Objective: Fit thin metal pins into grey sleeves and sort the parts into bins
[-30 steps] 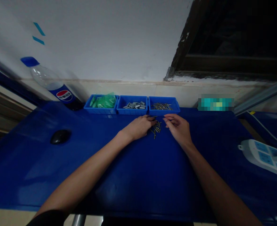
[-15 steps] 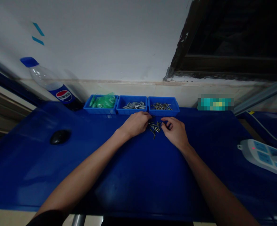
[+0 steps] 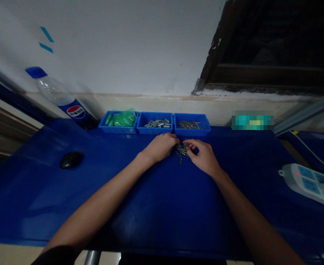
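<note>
A small loose pile of thin brass-coloured screws (image 3: 181, 149) lies on the blue tabletop (image 3: 162, 206), between my two hands. My left hand (image 3: 164, 145) rests at the pile's left edge, back up, its fingers bent together. Whatever its fingertips pinch, if anything, is hidden. At the right edge, my right hand (image 3: 205, 155) touches the screws with its forefinger and thumb, a gap showing between them. Just behind the pile, a blue bin (image 3: 192, 131) holds more such screws (image 3: 189, 125).
Left of the screw bin stand a bin of grey metal pieces (image 3: 159, 123) and one with a green plastic bag (image 3: 121, 119). A cola bottle (image 3: 75, 109) leans at the left, behind a black mouse (image 3: 70, 160). A white power strip (image 3: 308, 184) lies at the right.
Both hands have drawn closer around the pile. My right hand's fingers have moved left onto the screws, and my left hand has shifted slightly right and nearer me.
</note>
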Demonstrator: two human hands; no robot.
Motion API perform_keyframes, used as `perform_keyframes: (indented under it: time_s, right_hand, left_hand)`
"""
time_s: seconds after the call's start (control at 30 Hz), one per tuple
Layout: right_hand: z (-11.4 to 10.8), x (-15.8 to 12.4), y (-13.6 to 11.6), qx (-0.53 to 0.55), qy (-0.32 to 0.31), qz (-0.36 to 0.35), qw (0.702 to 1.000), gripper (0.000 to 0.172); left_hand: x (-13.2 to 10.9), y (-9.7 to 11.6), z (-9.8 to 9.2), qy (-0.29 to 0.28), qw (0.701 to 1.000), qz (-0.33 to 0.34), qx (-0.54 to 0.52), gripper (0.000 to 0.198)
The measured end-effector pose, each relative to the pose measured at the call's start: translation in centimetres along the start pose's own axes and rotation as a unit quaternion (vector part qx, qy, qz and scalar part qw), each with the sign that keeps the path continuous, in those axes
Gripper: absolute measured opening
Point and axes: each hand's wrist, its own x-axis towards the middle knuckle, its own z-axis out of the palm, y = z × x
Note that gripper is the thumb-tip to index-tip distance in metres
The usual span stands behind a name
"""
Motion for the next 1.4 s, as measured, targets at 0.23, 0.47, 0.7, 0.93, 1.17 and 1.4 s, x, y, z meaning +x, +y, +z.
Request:
perform_keyframes:
  time_s: [0.23, 0.47, 0.7, 0.93, 1.17, 1.4]
  right_hand:
    - [0.1, 0.2, -0.1, 0.043, 0.034, 0.026, 0.998, 0.023]
    - [-0.1, 0.3, -0.1, 0.076, 0.063, 0.044, 0.994, 0.021]
    - [0.0, 0.3, -0.3, 0.112, 0.072, 0.053, 0.99, 0.018]
    - [-0.3, 0.4, -1.0, 0.248, 0.036, 0.065, 0.966, 0.014]
    - [-0.2, 0.6, -1.0, 0.415, 0.029, 0.164, 0.894, 0.024]
    - [-0.4, 0.7, -0.7, 0.467, 0.059, 0.185, 0.863, 0.022]
  left_hand:
    - [-0.1, 0.0, -0.1, 0.018, 0.999, -0.026, -0.043, 0.033]
    - [0.1, -0.6, 0.4, 0.062, 0.992, -0.039, -0.106, 0.048]
    - [0.4, 0.0, -0.3, 0.138, 0.968, -0.03, -0.208, 0.044]
    - [0.6, 0.6, -0.9, 0.197, 0.902, -0.072, -0.378, 0.022]
    - [0.6, 0.3, -1.4, 0.176, 0.876, -0.102, -0.437, 0.017]
    - [0.5, 0.4, -2.0, 0.148, 0.89, -0.08, -0.424, 0.02]
